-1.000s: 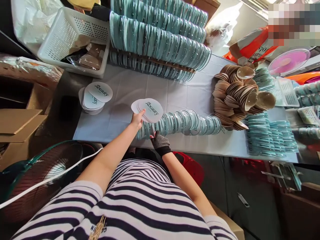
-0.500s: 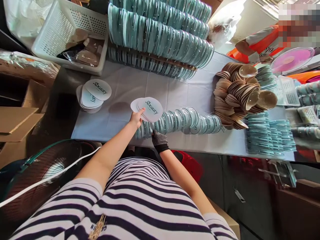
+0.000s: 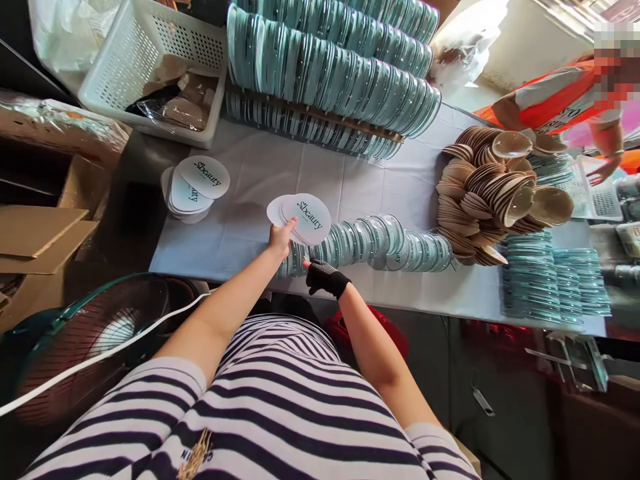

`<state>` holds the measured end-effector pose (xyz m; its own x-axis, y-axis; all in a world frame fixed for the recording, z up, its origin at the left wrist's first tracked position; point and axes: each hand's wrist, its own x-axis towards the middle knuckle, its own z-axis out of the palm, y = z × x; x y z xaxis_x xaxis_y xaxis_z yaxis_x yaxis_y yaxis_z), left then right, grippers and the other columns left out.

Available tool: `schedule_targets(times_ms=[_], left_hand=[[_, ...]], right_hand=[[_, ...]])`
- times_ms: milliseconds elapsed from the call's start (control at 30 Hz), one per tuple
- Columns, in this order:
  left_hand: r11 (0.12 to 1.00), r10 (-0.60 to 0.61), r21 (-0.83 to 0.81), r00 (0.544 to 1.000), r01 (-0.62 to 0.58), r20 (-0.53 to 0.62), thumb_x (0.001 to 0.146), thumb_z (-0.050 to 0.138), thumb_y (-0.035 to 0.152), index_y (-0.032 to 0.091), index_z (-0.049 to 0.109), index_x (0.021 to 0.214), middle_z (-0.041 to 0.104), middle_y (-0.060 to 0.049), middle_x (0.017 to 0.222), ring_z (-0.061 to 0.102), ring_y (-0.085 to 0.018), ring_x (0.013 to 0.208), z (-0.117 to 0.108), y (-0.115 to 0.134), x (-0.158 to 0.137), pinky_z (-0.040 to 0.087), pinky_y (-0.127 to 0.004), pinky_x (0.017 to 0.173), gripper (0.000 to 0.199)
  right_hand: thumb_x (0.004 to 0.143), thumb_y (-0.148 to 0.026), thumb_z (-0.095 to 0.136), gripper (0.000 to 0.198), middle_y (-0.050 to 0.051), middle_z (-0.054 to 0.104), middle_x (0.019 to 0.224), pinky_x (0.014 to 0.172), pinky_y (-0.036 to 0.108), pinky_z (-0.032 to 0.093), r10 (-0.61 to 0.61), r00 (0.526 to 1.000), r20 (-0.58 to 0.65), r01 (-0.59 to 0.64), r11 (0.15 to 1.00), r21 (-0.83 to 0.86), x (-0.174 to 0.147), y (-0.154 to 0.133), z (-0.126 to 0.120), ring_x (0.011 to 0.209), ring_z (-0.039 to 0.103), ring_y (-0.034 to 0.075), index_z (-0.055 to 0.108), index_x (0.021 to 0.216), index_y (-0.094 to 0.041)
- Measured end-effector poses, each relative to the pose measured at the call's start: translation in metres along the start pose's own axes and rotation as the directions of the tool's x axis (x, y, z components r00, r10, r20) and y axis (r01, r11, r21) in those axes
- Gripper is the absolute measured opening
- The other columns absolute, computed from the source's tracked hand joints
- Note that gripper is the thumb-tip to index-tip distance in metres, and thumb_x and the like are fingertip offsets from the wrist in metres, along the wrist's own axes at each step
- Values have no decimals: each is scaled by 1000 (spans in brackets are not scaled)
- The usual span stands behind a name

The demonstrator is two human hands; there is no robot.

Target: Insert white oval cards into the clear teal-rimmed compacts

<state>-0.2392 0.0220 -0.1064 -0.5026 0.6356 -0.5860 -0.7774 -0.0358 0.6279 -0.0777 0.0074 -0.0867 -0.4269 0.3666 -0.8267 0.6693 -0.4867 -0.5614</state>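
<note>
My left hand (image 3: pixel 281 239) is closed on a fanned stack of round white cards (image 3: pixel 311 220) printed "beauty", held above the near left end of a row of clear plastic lids (image 3: pixel 350 243). The lids lie on their edges along the table's front. A dark dotted glove covers most of my right hand (image 3: pixel 324 277), with a bare fingertip showing. This hand is beside the row's near edge, fingers apart; whether the fingertip touches a lid I cannot tell. More round cards (image 3: pixel 203 179) lie in a loose pile on the table to the left.
Long stacked rows of clear lids (image 3: pixel 330 67) stand at the back. Brown paper bowls (image 3: pixel 480 193) and stacked lids (image 3: pixel 530 280) are on the right. A white basket (image 3: pixel 107 93) holds wrapped brown pieces. A fan (image 3: pixel 100 340) stands lower left. A person's arm (image 3: pixel 607 150) reaches in at right.
My right hand has turned slightly, and its fingers have spread near the lids. The left hand keeps its cards. At right, another person's arm has come down by the far basket. The view has shifted slightly.
</note>
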Motion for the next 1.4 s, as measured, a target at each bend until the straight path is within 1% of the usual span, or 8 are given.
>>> schedule_targets(times_ms=[233,467,567,733,867,1033,1200,1400], left_hand=[[998,25,49,1000,-25,12,68,79,8,15,71,90,76,-4,89,70,-21,97,-1,1,-8,52,-38,98,25],[996,54,69,998,-54,-8,70,76,6,18,72,93,76,-5,94,71,-20,94,-7,-3,-20,53,-38,95,26],[999,-19,49,999,17,33,70,76,7,19,72,94,76,-4,93,71,-20,96,-1,1,-28,54,-36,93,28],[993,-120,11,975,120,185,62,85,16,17,72,90,75,-4,83,71,-22,94,8,12,-44,56,-33,86,31],[982,-186,64,958,176,217,55,90,23,14,69,72,72,-3,71,72,-21,78,4,13,-46,58,-30,73,29],[997,-47,-52,989,55,138,61,86,19,16,71,85,76,-3,82,72,-18,87,-10,24,-27,56,-31,86,29],[995,17,-94,1000,-16,17,71,78,11,18,72,95,77,-5,92,71,-19,98,-21,32,-5,54,-33,95,25],[987,-48,-155,998,41,-45,75,76,12,17,69,101,76,-8,104,70,-20,104,-27,29,4,55,-37,96,28]], right_hand=[[95,-37,41,46,15,58,134,102,34,44,-502,600,-622,157,837,-524,-12,-39,-44,120,56,20,52,134,-13],[91,-37,45,51,18,55,136,104,39,41,-665,526,-529,174,694,-699,-19,-42,0,126,50,27,53,135,-11],[93,-38,40,42,16,67,113,91,35,49,-528,594,-607,201,828,-524,-19,-42,5,104,61,25,61,119,-13],[90,-44,36,48,12,64,115,78,29,52,-399,492,-774,425,886,-187,-19,-38,-4,97,61,19,53,124,-15],[91,-53,28,57,9,62,109,56,22,47,-292,592,-751,519,851,78,-27,-31,-2,77,61,14,43,133,-18],[92,-51,29,59,16,63,116,72,31,53,-325,424,-845,289,933,-214,-63,-2,4,96,63,23,49,133,-13],[95,-38,36,44,12,71,108,86,32,50,-517,723,-458,30,686,-727,-98,55,33,97,67,25,66,123,-20],[100,-36,35,43,8,74,99,73,26,47,-450,822,-348,-63,535,-842,-67,49,66,85,69,22,55,137,-25]])
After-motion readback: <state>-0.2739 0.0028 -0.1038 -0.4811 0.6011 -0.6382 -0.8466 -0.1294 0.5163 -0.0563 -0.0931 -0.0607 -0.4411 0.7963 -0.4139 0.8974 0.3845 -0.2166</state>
